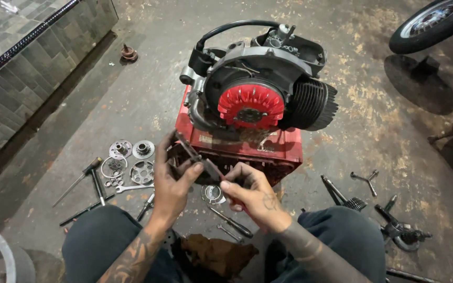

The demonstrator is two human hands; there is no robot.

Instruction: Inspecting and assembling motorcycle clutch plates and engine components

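My left hand (173, 181) grips a dark metal bracket-like part (197, 160), held up in front of me. My right hand (250, 191) touches the same part with its fingertips and holds a red-handled tool (242, 206), mostly hidden in the palm. Just beyond both hands, a small engine (260, 84) with a red finned flywheel (251, 106) and a black finned cylinder (314, 106) sits on a red crate (284, 149). My knees in dark trousers frame the bottom of the view.
On the concrete floor to the left lie several round clutch discs and gears (131, 160), a wrench (132, 187) and long tools (95, 181). A screwdriver (232, 222) and brown rag (218, 254) lie between my legs. Kick lever parts (352, 199) lie to the right; a wheel (431, 23) is at top right.
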